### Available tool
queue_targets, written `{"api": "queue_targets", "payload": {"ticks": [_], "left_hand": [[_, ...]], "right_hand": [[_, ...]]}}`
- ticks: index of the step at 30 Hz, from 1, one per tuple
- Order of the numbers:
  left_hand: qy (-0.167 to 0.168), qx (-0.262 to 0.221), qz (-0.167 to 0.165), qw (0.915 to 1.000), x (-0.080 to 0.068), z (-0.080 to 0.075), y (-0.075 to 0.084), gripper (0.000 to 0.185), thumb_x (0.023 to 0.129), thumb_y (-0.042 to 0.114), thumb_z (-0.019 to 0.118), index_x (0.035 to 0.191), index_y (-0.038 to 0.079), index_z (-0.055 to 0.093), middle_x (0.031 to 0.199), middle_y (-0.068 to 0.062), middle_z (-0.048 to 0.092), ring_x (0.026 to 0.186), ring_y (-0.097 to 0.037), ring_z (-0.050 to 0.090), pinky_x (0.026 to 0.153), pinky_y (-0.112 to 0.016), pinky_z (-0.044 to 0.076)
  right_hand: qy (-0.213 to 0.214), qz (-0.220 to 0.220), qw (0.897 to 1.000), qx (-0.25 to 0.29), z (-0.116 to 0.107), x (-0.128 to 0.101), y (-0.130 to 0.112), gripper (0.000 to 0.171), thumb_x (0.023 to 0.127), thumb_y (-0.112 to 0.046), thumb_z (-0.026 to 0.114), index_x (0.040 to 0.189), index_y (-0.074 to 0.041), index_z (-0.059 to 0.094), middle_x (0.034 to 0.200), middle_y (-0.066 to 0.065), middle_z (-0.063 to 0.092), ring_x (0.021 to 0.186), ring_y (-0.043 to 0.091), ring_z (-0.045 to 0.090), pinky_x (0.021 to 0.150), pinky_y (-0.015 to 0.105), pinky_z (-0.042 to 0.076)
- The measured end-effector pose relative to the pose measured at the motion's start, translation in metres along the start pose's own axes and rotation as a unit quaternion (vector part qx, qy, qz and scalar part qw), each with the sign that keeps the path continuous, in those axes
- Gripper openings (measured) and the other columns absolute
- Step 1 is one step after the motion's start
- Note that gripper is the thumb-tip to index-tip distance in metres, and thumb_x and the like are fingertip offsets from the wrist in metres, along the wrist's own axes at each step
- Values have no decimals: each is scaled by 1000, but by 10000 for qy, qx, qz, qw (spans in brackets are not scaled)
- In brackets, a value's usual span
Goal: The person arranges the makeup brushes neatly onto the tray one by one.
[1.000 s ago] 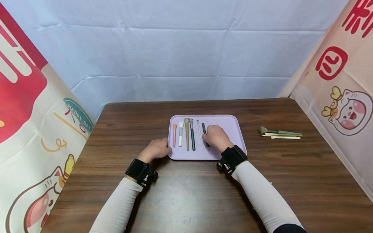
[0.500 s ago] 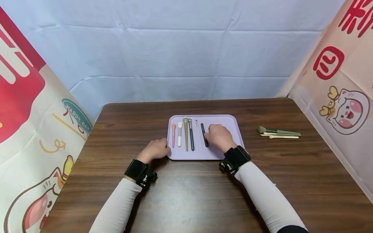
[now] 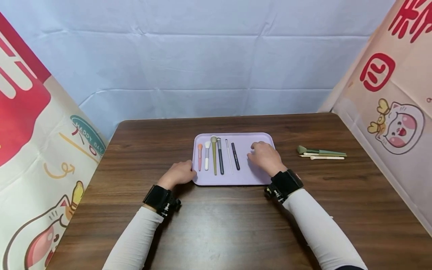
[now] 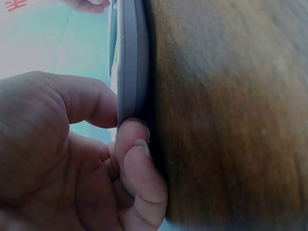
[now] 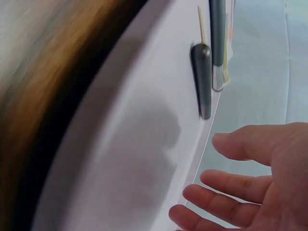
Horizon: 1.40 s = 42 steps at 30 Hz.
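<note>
Dark wooden table is seen carrying a lilac tray near its centre. Left hand is kept at the tray's left edge; in the left wrist view its fingers are curled against the rim, thumb on top, so the tray is pinched and steadied. Right hand is now held over the tray's bare right part, clear of the dark pen-like tool; a second ago that tool was covered by this hand, half a second ago it was only touched. In the right wrist view the fingers are seen spread and relaxed, nothing held. Judged: the tool has been released and laid as the rightmost of six items in the row, just right of the thin white stick, grey brush, olive brush, white brush and pink brush. Well right of the tray, three more brushes are left lying on the table, not yet placed.
</note>
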<state>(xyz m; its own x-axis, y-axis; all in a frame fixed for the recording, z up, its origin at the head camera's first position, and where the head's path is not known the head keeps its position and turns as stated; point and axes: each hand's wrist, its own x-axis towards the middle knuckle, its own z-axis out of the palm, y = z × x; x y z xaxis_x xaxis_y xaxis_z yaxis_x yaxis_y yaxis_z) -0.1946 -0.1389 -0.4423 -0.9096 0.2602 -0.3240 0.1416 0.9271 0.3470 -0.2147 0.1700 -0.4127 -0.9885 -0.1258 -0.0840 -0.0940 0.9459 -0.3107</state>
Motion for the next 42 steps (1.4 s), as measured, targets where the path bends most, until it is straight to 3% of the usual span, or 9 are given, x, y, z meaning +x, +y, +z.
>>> {"api": "queue_targets", "payload": {"ticks": [33, 42], "left_hand": [[30, 24, 39, 10000, 2, 0, -2, 25, 94, 21, 53, 107, 1, 60, 84, -8, 60, 75, -25, 55, 69, -35, 44], [-18, 24, -21, 10000, 0, -2, 0, 29, 93, 22, 54, 112, 0, 60, 89, -9, 61, 77, -26, 56, 71, -37, 46]], "right_hand": [[463, -1, 9989, -60, -13, -21, 64, 45, 96, -20, 64, 132, 6, 58, 129, 31, 58, 122, 48, 52, 103, 63, 38], [630, -97, 9977, -230, -13, -24, 78, 39, 95, -19, 65, 125, 6, 62, 120, 30, 61, 112, 47, 57, 100, 65, 37]]}}
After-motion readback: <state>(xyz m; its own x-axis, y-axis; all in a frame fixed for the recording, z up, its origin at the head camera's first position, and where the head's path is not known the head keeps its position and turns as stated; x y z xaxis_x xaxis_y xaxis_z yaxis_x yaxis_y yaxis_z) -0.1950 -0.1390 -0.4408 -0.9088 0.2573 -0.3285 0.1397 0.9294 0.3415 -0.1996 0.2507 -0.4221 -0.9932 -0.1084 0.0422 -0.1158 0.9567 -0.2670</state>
